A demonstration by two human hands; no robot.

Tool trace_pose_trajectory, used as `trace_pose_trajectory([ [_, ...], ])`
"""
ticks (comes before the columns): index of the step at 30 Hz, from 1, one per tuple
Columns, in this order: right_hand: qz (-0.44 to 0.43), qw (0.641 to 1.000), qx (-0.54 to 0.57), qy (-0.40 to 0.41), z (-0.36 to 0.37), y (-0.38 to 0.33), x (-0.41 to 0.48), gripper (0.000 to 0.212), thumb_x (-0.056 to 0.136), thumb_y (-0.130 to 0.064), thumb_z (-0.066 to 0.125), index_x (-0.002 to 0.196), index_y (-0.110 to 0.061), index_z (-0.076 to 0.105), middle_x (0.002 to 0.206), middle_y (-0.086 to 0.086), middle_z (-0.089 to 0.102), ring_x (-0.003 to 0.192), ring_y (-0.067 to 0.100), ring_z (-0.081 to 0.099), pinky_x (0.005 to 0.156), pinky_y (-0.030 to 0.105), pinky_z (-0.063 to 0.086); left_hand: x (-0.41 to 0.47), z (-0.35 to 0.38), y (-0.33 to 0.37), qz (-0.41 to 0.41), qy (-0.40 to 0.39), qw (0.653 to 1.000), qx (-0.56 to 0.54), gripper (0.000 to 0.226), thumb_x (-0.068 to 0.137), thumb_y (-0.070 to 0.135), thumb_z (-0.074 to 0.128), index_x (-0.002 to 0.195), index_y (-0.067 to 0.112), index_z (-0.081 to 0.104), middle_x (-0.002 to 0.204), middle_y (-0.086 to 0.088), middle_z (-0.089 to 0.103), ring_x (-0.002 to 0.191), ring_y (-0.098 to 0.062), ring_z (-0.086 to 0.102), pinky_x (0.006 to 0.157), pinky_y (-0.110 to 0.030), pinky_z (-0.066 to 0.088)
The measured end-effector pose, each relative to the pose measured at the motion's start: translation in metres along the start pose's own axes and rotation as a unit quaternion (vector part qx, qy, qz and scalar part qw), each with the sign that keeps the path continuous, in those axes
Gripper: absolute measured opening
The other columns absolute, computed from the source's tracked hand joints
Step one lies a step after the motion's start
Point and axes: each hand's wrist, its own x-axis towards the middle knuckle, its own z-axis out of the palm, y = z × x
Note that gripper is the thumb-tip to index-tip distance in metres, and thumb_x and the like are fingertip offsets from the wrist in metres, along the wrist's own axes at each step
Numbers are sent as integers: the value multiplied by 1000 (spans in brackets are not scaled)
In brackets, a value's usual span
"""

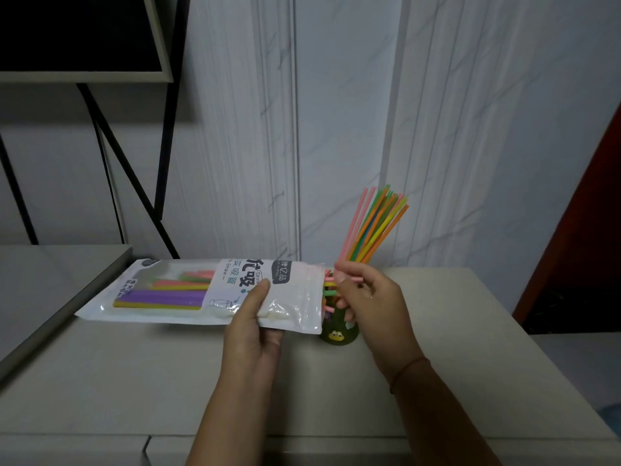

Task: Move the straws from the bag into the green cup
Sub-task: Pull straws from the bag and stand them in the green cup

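- Green cup, lower centre-right: rim and upper body hidden behind the bag mouth and the right hand.
- Straws in bag: right-hand lengths covered by the printed label.
- Left hand: fingers hidden under bag.
- Fine print at bag's left end: too small to read.
- Dark panel, upper left: cut by frame edges.

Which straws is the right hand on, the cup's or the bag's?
The bag's: the right hand pinches a pink straw lying level at the bag mouth. The straws in the cup stand tilted behind the hand.

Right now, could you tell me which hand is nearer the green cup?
Right. The right hand is just above the green cup; the left hand grips the bag beside it.
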Motion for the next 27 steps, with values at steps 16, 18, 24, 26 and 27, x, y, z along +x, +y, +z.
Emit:
trace_pose_trajectory([
  [16, -23, 995, 80, -57, 5, -7, -6, 14, 82, 2, 63, 88, -9, 68, 63, -5, 71, 53, 5, 66, 53, 15, 52, 2, 0, 1, -8, -4, 999, -40, 37, 82, 1, 65, 115, 17, 59, 105, -8, 75, 98, -24, 71, 90, -51, 54],
  [18, -17, 996, 70, -44, 4, -6, -5, 12, 82, -1, 64, 84, -11, 69, 62, -4, 70, 52, 6, 65, 53, 16, 53, 2, 0, 1, -18, 0, 998, -54, 38, 81, 1, 66, 115, 17, 59, 102, -9, 76, 93, -24, 73, 80, -52, 57],
  [24, -2, 996, 89, -31, -23, -9, 5, 11, 83, 1, 63, 84, -7, 70, 57, 1, 69, 51, 10, 64, 55, 18, 53, 6, -3, 9, -24, 1, 995, -100, 38, 82, 4, 66, 118, 15, 58, 113, -10, 73, 105, -27, 69, 99, -56, 47],
  [26, 2, 994, 105, -36, -35, -10, 8, 15, 83, 5, 60, 82, -8, 69, 55, 3, 67, 49, 10, 62, 56, 17, 54, 9, -5, 12, -26, 4, 994, -109, 37, 85, 5, 65, 120, 14, 59, 112, -10, 73, 105, -28, 69, 97, -58, 47],
  [27, 4, 993, 110, -39, -41, -11, 10, 17, 83, 6, 59, 81, -7, 69, 54, 4, 67, 49, 10, 61, 55, 17, 54, 9, -5, 13, -28, 2, 993, -111, 36, 86, 6, 64, 120, 14, 59, 110, -10, 74, 103, -27, 70, 93, -59, 50],
])
